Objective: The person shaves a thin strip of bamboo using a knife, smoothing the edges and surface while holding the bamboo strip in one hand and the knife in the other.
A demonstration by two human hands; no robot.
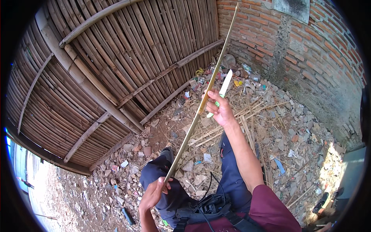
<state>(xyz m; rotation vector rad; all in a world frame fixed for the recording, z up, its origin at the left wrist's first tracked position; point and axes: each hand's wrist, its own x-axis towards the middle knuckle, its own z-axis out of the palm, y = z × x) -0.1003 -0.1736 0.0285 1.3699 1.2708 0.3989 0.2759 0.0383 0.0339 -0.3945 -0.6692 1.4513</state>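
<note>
A long, thin bamboo strip slants from near my lap up toward the far wall corner, with a brownish node partway along. My left hand is closed around its near end, beside my left knee. Farther along, my right hand grips a knife by its light green handle. The pale blade points up and away, to the right of the strip. Fingers of the same hand also touch the strip near the node. Where the handle passes behind those fingers, part of it is hidden.
A bamboo-slat wall rises on the left, and a brick wall stands at the far right. Stones, litter and rubble cover the ground. Loose bamboo slivers lie right of my right hand. Black cables hang at my lap.
</note>
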